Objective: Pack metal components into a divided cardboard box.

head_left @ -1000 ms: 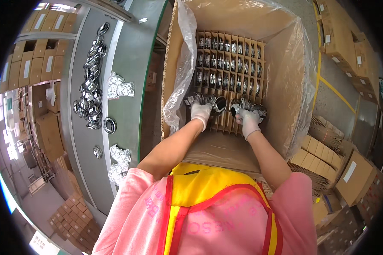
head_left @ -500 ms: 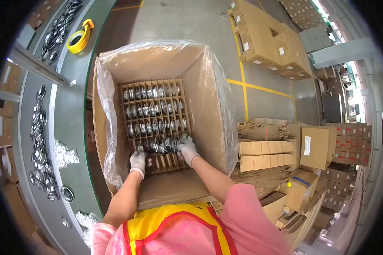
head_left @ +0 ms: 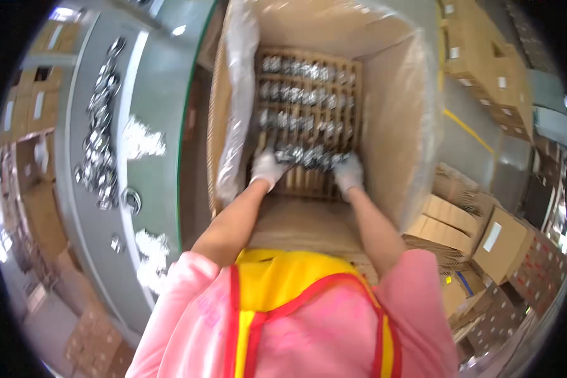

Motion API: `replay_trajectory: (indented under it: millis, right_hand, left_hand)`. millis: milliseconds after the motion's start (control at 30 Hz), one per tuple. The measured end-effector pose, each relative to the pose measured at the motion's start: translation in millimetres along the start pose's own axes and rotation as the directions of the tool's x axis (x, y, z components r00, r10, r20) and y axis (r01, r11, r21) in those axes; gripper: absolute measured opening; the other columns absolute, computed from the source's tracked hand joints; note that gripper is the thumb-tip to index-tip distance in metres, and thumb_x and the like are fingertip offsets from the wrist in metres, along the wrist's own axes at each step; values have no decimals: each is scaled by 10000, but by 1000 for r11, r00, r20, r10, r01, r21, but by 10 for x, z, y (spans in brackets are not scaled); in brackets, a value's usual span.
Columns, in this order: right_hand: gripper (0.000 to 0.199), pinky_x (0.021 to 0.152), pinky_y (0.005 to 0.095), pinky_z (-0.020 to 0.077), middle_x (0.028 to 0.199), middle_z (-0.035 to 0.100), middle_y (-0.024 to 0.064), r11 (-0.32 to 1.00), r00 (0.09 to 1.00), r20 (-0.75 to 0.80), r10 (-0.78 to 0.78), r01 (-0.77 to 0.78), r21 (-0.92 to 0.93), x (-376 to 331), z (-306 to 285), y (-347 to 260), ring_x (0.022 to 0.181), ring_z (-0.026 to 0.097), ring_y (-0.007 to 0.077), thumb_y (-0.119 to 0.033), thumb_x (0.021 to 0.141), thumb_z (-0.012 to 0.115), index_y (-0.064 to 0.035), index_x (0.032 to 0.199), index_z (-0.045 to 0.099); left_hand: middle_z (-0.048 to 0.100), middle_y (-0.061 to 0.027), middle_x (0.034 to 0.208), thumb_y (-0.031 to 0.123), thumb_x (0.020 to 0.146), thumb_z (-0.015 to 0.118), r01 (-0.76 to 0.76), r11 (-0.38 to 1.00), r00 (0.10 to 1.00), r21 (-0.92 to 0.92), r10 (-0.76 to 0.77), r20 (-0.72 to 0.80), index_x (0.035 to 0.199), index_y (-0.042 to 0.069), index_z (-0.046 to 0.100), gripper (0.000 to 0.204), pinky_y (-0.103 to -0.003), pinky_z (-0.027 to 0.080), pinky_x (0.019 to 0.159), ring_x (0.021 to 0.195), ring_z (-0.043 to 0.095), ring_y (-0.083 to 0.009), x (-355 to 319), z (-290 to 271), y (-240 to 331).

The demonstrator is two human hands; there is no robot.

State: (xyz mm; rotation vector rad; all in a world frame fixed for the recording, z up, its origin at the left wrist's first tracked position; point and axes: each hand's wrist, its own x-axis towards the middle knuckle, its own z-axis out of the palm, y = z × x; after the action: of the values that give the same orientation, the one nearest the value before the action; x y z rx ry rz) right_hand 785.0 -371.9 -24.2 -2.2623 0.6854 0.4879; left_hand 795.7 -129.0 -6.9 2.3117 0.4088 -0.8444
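In the deep cardboard box (head_left: 390, 94), a cardboard divider grid (head_left: 309, 183) holds several rows of shiny round metal parts (head_left: 305, 96). My left hand (head_left: 268, 169), in a pale glove, closes on the left end of the nearest row of shiny metal parts (head_left: 312, 156). At the right end of that row, my gloved right hand (head_left: 348, 173) is closed in the same way. The row spans the gap between both hands, level with the grid's top. Fingertips are blurred and partly hidden by the parts. Nearer to me, narrow slots of the grid show.
Clear plastic lining (head_left: 236, 101) hangs over the box's rim. Along the left runs a green-edged bench (head_left: 164, 183) with a pile of shiny parts (head_left: 101, 135), a loose ring (head_left: 131, 200) and crumpled silvery wrap (head_left: 143, 138). Flat cardboard dividers (head_left: 444, 217) are stacked at right.
The view has shifted, so the box appears higher and farther right. My right hand has come down level with my left at the row's ends, and the row lies straighter.
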Motion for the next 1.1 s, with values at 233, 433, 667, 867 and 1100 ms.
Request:
replay_trajectory:
  millis: [233,433,667,867,1100]
  right_hand:
    - [291,407,315,466,747,617,112,953,970,112,214,-233,192,-11,-11,-198,473,579,198,-109,928,452,-42,1207,498]
    - [393,373,291,415,778,606,102,898,957,48,287,-286,335,75,-61,-55,443,536,161,-54,907,412,-62,1297,462]
    - [369,382,287,418,775,594,82,880,951,173,255,-302,367,222,-165,-33,471,541,160,-69,903,456,-21,1265,505]
    - [379,394,290,430,847,630,113,798,900,390,193,-375,471,281,-20,142,500,583,186,-52,859,519,-40,1238,529]
    - [441,845,505,492,1279,497,254,837,980,24,-197,181,-517,-185,-81,-421,1012,591,451,-197,857,569,-92,1277,486]
  left_hand:
    - [326,-212,1413,288,683,840,188,970,971,-152,-207,-123,1313,60,366,820,-454,466,978,1212,489,-397,258,373,-453]
    - [352,-205,1361,270,716,789,180,969,981,171,-164,-105,1308,88,353,757,-458,462,971,1201,482,-390,14,110,-116]
    - [454,-172,1286,230,755,675,214,973,972,87,-203,-114,1200,106,481,501,-460,472,945,1153,519,-382,-3,54,-31]
    - [451,-162,1304,244,776,654,99,980,993,172,-86,-84,1224,177,505,477,-491,464,943,1176,491,-399,5,62,-101]
    - [256,-220,1487,435,724,744,-17,927,999,373,34,-39,1466,158,263,926,-470,404,1017,1273,412,-409,-146,116,-77]
